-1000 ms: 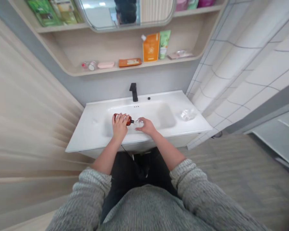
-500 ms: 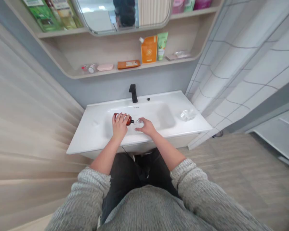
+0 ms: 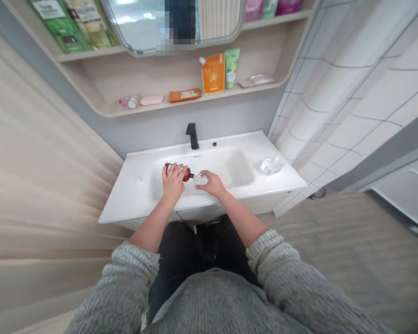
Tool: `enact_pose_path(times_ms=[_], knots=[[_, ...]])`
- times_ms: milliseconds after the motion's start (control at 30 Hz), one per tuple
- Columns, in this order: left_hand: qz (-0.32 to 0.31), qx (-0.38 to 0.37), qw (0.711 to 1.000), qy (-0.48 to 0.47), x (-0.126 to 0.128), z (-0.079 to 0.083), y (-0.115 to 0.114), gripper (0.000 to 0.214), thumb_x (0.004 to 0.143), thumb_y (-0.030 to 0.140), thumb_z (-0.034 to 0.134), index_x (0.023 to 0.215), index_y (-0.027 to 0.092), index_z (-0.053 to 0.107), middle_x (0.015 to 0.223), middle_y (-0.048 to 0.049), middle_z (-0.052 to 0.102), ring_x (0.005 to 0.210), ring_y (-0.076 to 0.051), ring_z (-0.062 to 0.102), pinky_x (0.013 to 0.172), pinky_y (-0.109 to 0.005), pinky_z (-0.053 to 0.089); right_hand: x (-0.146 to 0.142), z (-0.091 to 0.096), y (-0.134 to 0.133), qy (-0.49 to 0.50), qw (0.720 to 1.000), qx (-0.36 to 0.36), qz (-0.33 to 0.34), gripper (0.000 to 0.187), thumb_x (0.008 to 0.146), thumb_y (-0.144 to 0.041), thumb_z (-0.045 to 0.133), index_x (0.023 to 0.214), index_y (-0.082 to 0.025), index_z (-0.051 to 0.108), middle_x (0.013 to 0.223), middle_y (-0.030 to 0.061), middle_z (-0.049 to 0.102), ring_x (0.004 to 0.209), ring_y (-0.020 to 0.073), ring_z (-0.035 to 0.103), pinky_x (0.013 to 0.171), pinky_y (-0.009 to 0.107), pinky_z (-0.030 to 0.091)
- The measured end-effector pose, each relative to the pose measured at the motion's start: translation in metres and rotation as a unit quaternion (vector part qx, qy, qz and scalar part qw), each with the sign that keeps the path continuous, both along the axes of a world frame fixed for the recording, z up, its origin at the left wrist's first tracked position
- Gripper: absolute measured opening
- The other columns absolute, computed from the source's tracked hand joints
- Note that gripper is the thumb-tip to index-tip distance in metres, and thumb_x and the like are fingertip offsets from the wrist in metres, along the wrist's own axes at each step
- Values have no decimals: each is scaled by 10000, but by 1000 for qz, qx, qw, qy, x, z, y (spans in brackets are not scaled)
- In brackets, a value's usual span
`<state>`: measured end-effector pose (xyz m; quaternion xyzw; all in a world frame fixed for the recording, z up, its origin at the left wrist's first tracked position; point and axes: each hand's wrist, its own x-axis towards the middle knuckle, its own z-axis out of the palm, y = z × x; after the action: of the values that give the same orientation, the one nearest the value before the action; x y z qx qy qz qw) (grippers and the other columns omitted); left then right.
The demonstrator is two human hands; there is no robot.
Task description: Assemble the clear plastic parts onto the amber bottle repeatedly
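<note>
Over the white sink (image 3: 237, 167), my left hand (image 3: 173, 182) is wrapped round a small brown bottle (image 3: 185, 173) lying on its side, its dark neck pointing right. My right hand (image 3: 212, 183) is closed round a small clear container (image 3: 201, 178) held right at the bottle's neck. Both hands hover above the front of the basin. I cannot tell whether anything flows between the two.
A black tap (image 3: 192, 135) stands behind the basin. Crumpled clear plastic (image 3: 271, 165) lies on the right of the counter. The shelf (image 3: 195, 97) above holds an orange pouch (image 3: 212, 74), a green tube (image 3: 231, 68), a soap bar and small jars. Tiled wall stands to the right.
The hands and bottle have kept their pose. The view has only shifted slightly downward.
</note>
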<state>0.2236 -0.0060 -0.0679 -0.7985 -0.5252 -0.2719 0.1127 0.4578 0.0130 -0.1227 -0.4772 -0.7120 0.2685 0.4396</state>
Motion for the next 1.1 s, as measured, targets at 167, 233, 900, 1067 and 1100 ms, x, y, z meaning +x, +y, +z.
enact_pose_path(times_ms=[167, 233, 900, 1067, 1100], knots=[[2, 11, 1000, 16, 0, 2, 1, 598, 994, 112, 498, 1548, 265, 663, 1575, -129, 689, 1601, -348, 482, 1401, -641, 156, -1, 0, 0, 5, 1000, -3, -4, 706, 651, -448, 1018, 1260, -236, 731, 1220, 90, 817, 1114, 315, 776, 1030, 428, 604], [-1, 9, 1000, 19, 0, 4, 1, 603, 989, 110, 503, 1550, 266, 661, 1578, -128, 687, 1602, -349, 483, 1402, -646, 151, 0, 1, -1, 7, 1000, -2, -4, 700, 654, -448, 1018, 1256, -233, 733, 1223, 91, 816, 1115, 314, 777, 1032, 427, 604], [-7, 3, 1000, 30, 1, 13, -2, 618, 967, 100, 513, 1543, 270, 658, 1578, -131, 685, 1611, -354, 474, 1400, -653, 159, -1, 2, -2, 20, 1000, -2, -2, 725, 659, -477, 1026, 1275, -228, 737, 1254, 95, 815, 1149, 315, 774, 1079, 435, 592], [-1, -3, 1000, 28, 1, 14, -3, 621, 961, 100, 517, 1539, 275, 661, 1586, -133, 678, 1617, -351, 467, 1405, -654, 146, 0, 2, -2, 21, 1000, -4, -3, 719, 660, -462, 1031, 1275, -235, 736, 1260, 92, 816, 1161, 320, 777, 1092, 440, 590], [0, -2, 1000, 29, 1, 14, -3, 622, 964, 99, 513, 1542, 276, 661, 1586, -132, 679, 1614, -353, 470, 1403, -655, 145, 0, 2, -2, 22, 1000, -3, -2, 719, 660, -463, 1031, 1276, -237, 735, 1260, 91, 816, 1163, 321, 777, 1093, 440, 590]])
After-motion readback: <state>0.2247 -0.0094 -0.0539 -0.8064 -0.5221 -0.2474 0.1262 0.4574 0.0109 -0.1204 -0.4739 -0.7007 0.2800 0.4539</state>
